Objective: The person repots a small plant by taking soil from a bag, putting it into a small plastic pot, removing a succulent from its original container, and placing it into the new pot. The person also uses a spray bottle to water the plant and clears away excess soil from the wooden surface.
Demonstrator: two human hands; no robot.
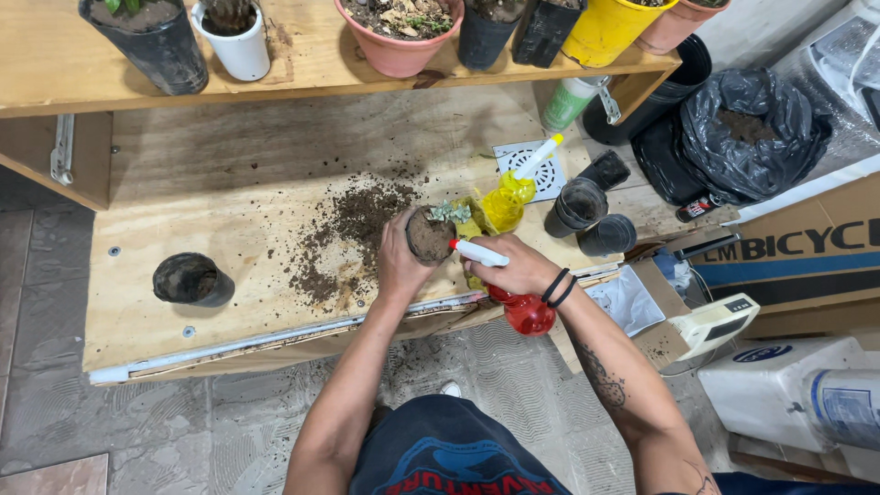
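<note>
We see the left hand (400, 261) wrapped around a small dark pot (429, 236) of soil with a pale green succulent (450, 212) at its far rim, the fingers closed on the pot's side and holding it tipped a little above the tabletop (220, 183), near its front edge. The right hand (513, 268) has its fingers shut around a red spray bottle (524, 310), whose white nozzle (477, 252) points at the soil from just beside the pot. Our first worry is the tilt: if the left hand leans the pot further, loose soil could slide out and join the spilled soil (353, 229) already scattered across the board, and the shallow-set succulent could come loose with it. A hard squeeze from so near might also blast the soil aside and bare the roots, so we judge a gentle mist safer. The yellow spray bottle (506, 200) stands just behind the pot, touching or nearly so as far as we can tell, and a backward nudge could topple it toward the two empty black pots (591, 218) beside it. Because the work sits near the front edge, a slip of either grip could drop pot or bottle onto the tiled floor (183, 431). Wet soil on the wood would also smear rather than brush off.
</note>
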